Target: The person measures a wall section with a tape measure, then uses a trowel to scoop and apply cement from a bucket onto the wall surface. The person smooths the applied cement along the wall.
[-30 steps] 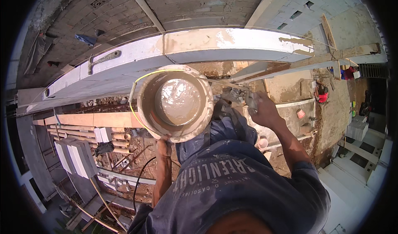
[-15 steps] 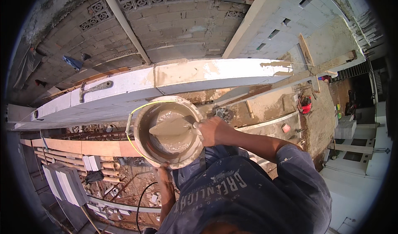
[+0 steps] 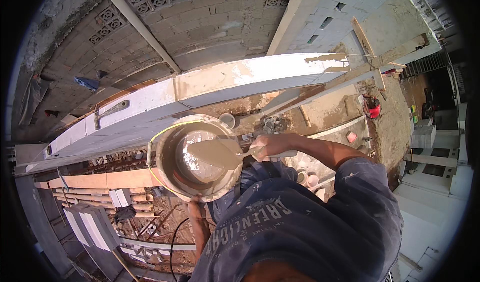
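Note:
A round bucket [image 3: 161,168] with a mortar-caked rim and a yellow-green handle is in front of my body, tilted so its inside shows. Wet grey mortar [image 3: 198,174] lies in it. My left hand [image 3: 196,205] grips the bucket's near edge from below, its fingers partly hidden. Closed round the handle of a pointed trowel, my right hand [image 3: 268,147] is just outside the right rim. The mortar-coated trowel blade [image 3: 216,153] reaches over the opening.
Beyond the bucket runs a white block wall [image 3: 210,82] with mortar patches; a hammer [image 3: 110,113] rests on it. Far below to the right, a person in red [image 3: 373,107] crouches. Bamboo poles [image 3: 90,198] and stacked white blocks [image 3: 92,227] are at lower left.
My right hand and the trowel have shifted right and slightly up, bringing the blade closer to the right rim. My left hand keeps its hold. The whole view has tilted a little.

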### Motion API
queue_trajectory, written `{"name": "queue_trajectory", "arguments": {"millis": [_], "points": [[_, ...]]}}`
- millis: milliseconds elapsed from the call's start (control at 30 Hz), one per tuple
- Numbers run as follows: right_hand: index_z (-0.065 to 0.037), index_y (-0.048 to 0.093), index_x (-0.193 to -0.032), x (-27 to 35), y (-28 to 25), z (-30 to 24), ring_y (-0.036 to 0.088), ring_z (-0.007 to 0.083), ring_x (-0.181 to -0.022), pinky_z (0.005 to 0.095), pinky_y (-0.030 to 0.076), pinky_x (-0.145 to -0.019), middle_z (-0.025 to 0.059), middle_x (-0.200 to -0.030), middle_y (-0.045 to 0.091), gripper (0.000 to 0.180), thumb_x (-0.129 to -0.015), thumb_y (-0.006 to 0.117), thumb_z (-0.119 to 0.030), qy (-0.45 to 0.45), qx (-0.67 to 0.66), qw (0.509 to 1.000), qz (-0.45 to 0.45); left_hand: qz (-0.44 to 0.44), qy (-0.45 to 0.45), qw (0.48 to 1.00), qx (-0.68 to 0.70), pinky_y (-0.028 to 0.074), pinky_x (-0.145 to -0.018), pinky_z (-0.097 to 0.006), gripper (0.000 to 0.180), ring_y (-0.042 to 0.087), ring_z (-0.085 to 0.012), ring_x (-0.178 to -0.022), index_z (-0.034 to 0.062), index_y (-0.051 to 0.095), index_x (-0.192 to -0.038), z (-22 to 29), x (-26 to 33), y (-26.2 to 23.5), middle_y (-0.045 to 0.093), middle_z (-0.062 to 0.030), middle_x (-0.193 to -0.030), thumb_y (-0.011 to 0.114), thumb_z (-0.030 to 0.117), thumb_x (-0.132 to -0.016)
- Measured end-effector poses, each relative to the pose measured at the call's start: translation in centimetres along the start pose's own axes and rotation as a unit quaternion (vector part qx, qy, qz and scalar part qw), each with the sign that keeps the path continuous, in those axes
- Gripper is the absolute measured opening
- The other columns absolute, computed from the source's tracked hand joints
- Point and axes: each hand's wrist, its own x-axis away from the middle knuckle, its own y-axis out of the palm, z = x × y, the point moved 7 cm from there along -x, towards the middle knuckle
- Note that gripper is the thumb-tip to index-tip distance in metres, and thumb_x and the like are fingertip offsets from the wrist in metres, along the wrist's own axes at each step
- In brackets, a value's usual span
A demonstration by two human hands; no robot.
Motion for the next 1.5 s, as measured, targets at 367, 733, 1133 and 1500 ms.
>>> {"name": "queue_trajectory", "arguments": {"millis": [367,733,1133,1500], "points": [[-0.003,0.061,-0.106,21.5,-23.9,7.7,0.060,0.0362,-0.094,0.0451,0.048,-0.081,0.0194,-0.104,0.062,0.040,-0.074,0.062,-0.027,0.118,0.437,0.762,0.464,0.014,-0.041,0.998,-0.036,0.054,-0.077,-0.049,0.062,0.058,-0.0330,-0.095,-0.0020,0.042,-0.125,0.1,1.4,-1.2,0.053,-0.0146,-0.109,0.054,-0.005,-0.065],[-0.004,0.060,-0.093,16.7,-33.0,13.4,0.063,0.0326,-0.085,0.0408,0.050,-0.077,0.0174,-0.086,0.064,0.032,-0.063,0.064,-0.017,0.127,0.536,0.659,0.513,0.082,0.007,0.995,-0.050,0.053,-0.074,-0.042,0.051,0.059,-0.0283,-0.087,-0.0027,0.051,-0.116,0.2,4.5,-4.2,0.055,-0.0112,-0.102,0.058,0.001,-0.065],[-0.005,0.061,-0.092,6.9,-27.4,6.7,0.060,0.0341,-0.092,0.0439,0.048,-0.079,0.0167,-0.093,0.063,0.029,-0.064,0.062,-0.013,-0.036,0.485,0.691,0.534,0.119,-0.032,0.992,-0.004,0.055,-0.076,-0.041,0.059,0.061,-0.0279,-0.093,0.0006,0.044,-0.126,-1.3,5.7,-6.0,0.057,-0.0123,-0.107,0.057,-0.001,-0.068],[0.001,0.041,-0.130,0.1,-15.3,20.5,0.047,0.0415,-0.109,0.0449,0.042,-0.089,0.0254,-0.120,0.042,0.044,-0.088,0.051,-0.005,0.110,0.237,0.609,0.749,0.131,-0.060,0.989,0.020,0.052,-0.075,-0.037,0.017,0.064,-0.0243,-0.078,0.0009,0.061,-0.083,0.8,8.0,-11.2,0.064,-0.0085,-0.077,0.054,-0.006,-0.069]]}}
